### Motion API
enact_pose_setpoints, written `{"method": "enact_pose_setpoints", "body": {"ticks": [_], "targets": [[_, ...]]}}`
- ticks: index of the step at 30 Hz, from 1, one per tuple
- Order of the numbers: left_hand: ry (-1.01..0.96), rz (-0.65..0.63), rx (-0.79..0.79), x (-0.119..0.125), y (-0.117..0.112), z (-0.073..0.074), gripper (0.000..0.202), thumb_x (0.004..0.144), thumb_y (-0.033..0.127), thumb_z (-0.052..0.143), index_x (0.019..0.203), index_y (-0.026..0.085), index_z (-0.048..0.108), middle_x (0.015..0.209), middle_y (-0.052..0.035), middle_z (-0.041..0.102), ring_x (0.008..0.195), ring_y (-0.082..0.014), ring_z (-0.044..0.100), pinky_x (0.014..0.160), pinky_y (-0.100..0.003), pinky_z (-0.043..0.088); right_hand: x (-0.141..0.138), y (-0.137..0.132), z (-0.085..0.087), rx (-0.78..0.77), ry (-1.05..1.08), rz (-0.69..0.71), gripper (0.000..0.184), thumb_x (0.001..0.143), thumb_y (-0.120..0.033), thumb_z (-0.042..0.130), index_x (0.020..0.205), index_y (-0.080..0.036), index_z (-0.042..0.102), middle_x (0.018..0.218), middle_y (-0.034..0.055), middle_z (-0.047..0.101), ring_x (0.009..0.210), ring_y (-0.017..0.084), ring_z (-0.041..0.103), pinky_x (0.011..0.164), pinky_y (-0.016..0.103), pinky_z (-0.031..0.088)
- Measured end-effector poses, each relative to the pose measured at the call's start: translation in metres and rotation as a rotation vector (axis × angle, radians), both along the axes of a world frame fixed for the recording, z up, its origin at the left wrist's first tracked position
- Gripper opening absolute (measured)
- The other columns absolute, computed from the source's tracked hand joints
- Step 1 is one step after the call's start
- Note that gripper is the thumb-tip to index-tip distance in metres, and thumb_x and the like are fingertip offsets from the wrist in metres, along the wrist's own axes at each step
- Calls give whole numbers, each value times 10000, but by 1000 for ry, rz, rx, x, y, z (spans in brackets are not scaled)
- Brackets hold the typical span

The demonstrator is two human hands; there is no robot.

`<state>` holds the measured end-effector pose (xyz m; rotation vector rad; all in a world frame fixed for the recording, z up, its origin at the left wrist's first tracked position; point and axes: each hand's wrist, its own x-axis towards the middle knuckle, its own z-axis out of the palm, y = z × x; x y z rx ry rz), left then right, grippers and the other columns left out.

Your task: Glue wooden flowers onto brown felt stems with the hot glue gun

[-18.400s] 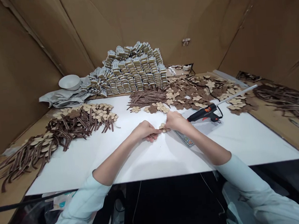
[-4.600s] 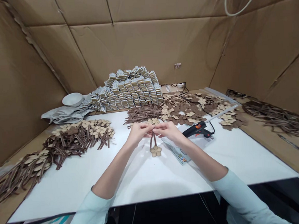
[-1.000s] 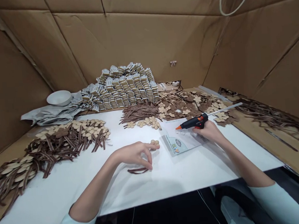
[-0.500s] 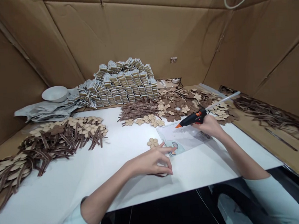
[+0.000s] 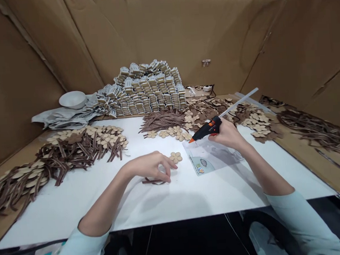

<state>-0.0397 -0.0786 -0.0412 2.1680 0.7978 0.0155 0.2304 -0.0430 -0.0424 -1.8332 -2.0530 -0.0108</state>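
Note:
My left hand (image 5: 154,166) is closed in a pinch on a brown striped ribbon (image 5: 150,181), low over the white table; part of the ribbon is hidden under the hand. Just beyond the fingertips lies a single beige fabric flower (image 5: 176,157). My right hand (image 5: 228,134) is wrapped round the handle of a black and orange glue gun (image 5: 207,129). A clear glue stick (image 5: 238,102) sticks out of its back. The orange nozzle points left, above the edge of a printed plastic bag (image 5: 204,165) that lies flat.
Behind are stacked grey-white pieces (image 5: 152,91), a bundle of ribbons (image 5: 163,121) and a heap of beige and brown flowers (image 5: 255,124). Flowers with ribbons (image 5: 80,150) are piled at left, near a white bowl (image 5: 73,99). More ribbon strips (image 5: 314,126) lie at right. Cardboard walls (image 5: 165,29) enclose the table.
My left hand has drawn back leftward off the printed bag, taking the ribbon with it. My right hand has moved the glue gun left. The view has shifted slightly.

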Motion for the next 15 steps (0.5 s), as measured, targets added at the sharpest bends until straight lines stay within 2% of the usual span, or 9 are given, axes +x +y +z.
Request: {"method": "enact_pose_setpoints", "body": {"ticks": [5,9,12,15], "targets": [[-13,33,59,-9,2,2,92,684,278,640,692,213,705,1086,-21,635,1053,-186,552,860,-201,359,-15,-5,-8,-12,-24,54,168,592,-279,545,712,-163,521,803,57,527,717,186,520,604,268,397],[39,57,112,-10,3,-1,85,682,264,635,705,216,703,1210,-11,552,1159,-195,467,909,-212,333,-19,-11,-15,-31,-84,110,100,618,-240,502,676,-162,526,832,67,514,719,182,513,605,268,396],[84,26,120,-8,3,-6,91,689,254,623,721,212,698,1260,-16,506,1173,-190,453,898,-211,347,-20,-14,-18,-27,-112,126,127,627,-229,486,719,-159,540,887,71,515,692,173,512,594,271,396],[87,-23,135,-4,3,-11,98,697,250,614,722,200,695,1231,-34,537,1142,-186,484,871,-201,366,-20,-16,-19,-13,-101,138,121,625,-227,484,705,-159,544,888,71,518,653,163,506,576,271,393]]}}
